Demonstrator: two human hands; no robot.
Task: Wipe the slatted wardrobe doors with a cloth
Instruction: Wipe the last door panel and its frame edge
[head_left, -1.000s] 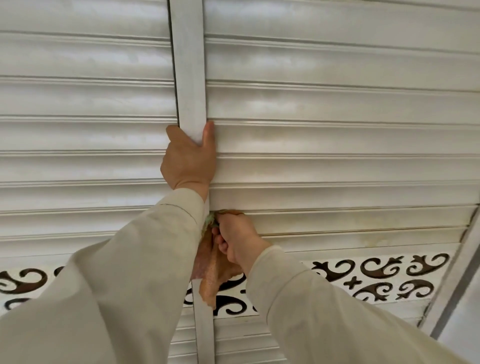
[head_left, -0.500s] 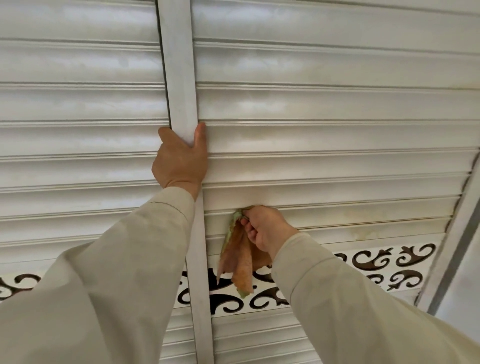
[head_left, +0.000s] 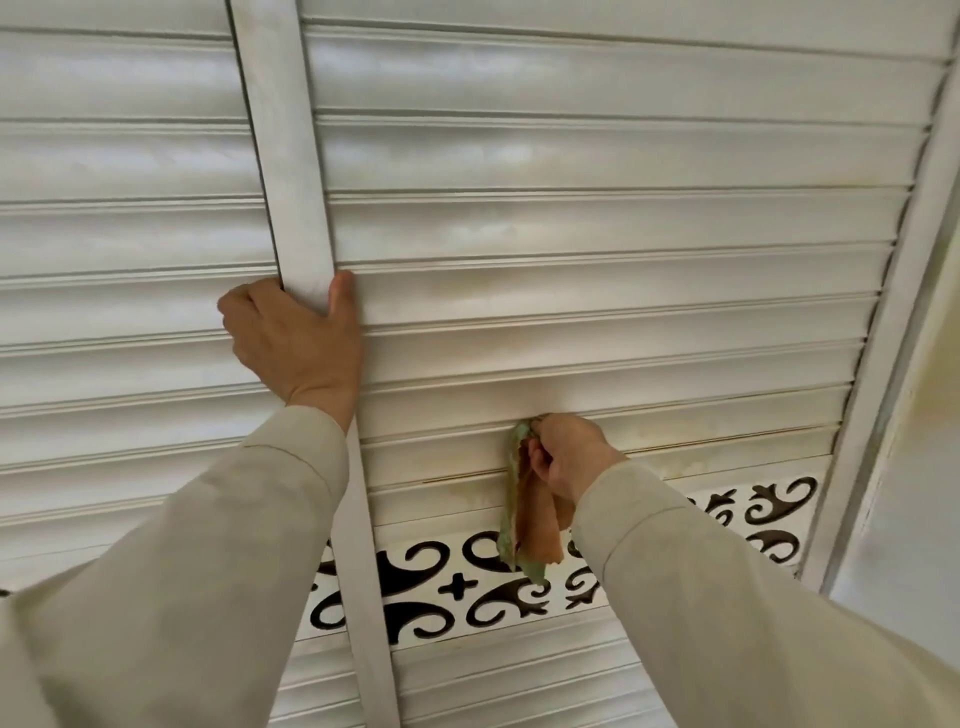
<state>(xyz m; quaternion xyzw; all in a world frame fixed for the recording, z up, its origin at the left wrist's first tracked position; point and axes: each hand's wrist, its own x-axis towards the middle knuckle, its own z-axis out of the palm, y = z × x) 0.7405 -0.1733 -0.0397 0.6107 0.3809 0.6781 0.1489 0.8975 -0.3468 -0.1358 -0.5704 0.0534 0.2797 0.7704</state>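
White slatted wardrobe doors (head_left: 597, 228) fill the view. My left hand (head_left: 296, 343) grips the vertical edge strip (head_left: 291, 156) of the right door, thumb on its front and fingers wrapped behind it. My right hand (head_left: 566, 457) holds an orange and green cloth (head_left: 530, 525) bunched against a low slat, just above the ornamental band. The cloth's loose end hangs down over that band. Yellowish stains show on the slats around the right hand.
A white band with dark scroll cut-outs (head_left: 447, 587) crosses the doors below the hands, with more slats under it. The door's right frame (head_left: 904, 312) slants along the right side, and a pale wall (head_left: 924, 493) lies beyond it.
My right hand has slid the cloth to the right along the low slat, away from the centre strip. My left hand keeps its hold on the strip.
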